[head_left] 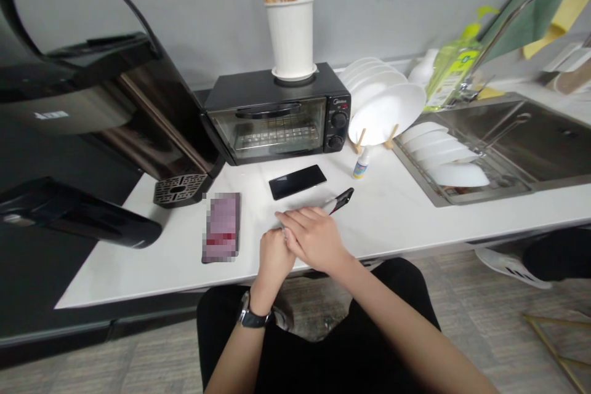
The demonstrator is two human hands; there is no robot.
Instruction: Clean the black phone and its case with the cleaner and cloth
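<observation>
My right hand (313, 235) lies over my left hand (273, 257) at the front edge of the white counter (397, 215). The right fingers are stretched flat and pressed together, pointing left. My left hand is curled beneath them, and I cannot make out what it holds. A small dark tool with a red edge (341, 200) sticks out just beyond the right hand; whether the hand holds it is unclear. A black phone (297, 181) lies flat just behind the hands. A blurred purple phone-sized object (222, 227) lies to the left.
A black toaster oven (277, 117) stands at the back with a white utensil holder (290, 37) on top. White plates (385, 104) sit in a rack beside a small glue bottle (361, 164). A steel sink (508, 141) is at right, a black appliance (92, 104) at left.
</observation>
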